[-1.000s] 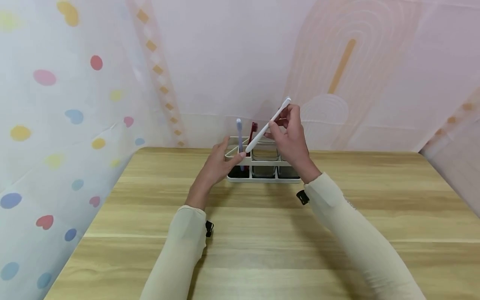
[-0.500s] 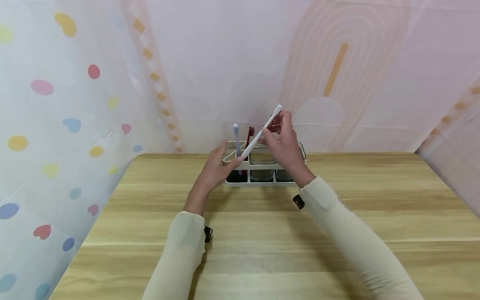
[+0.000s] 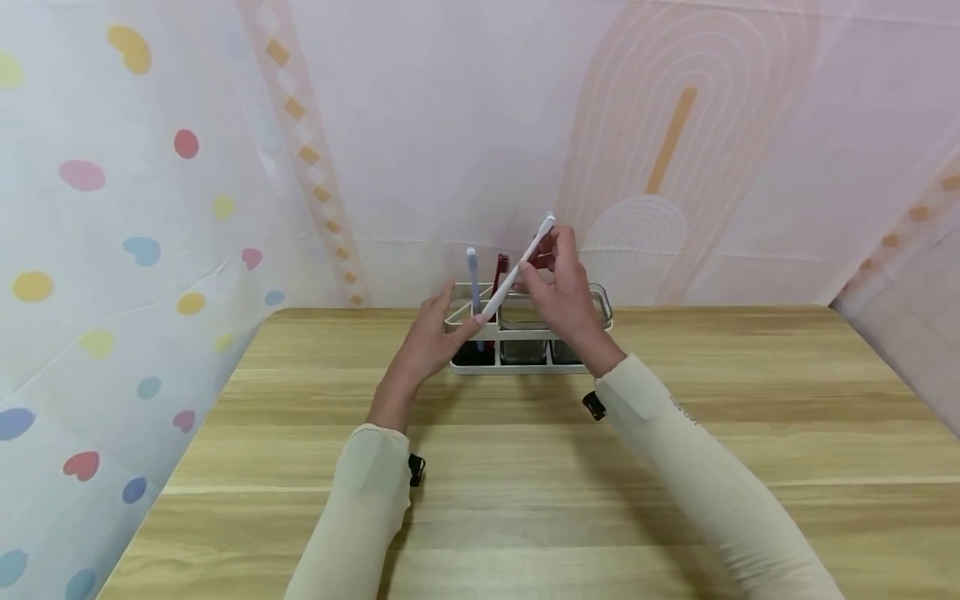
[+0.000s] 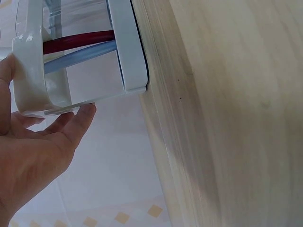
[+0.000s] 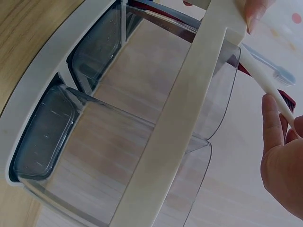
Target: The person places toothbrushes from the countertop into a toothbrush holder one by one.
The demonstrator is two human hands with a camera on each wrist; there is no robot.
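A white toothbrush holder with three clear cups stands at the table's far edge. My right hand pinches a white toothbrush, tilted, its lower end at the left cup's rim. In that cup stand a blue toothbrush and a red toothbrush. My left hand holds the holder's left end between thumb and fingers. The left wrist view shows the left hand against the holder's frame. In the right wrist view, the white toothbrush crosses above the holder's top bar, with my right hand's fingers beside it.
The wooden table stretches toward me from the holder. A pastel patterned cloth wall rises right behind the holder, and a dotted curtain hangs along the left side. The middle cup and right cup hold nothing I can see.
My right hand has shifted slightly left and down with the white toothbrush, bringing its lower end to the left cup. The left hand stays on the holder.
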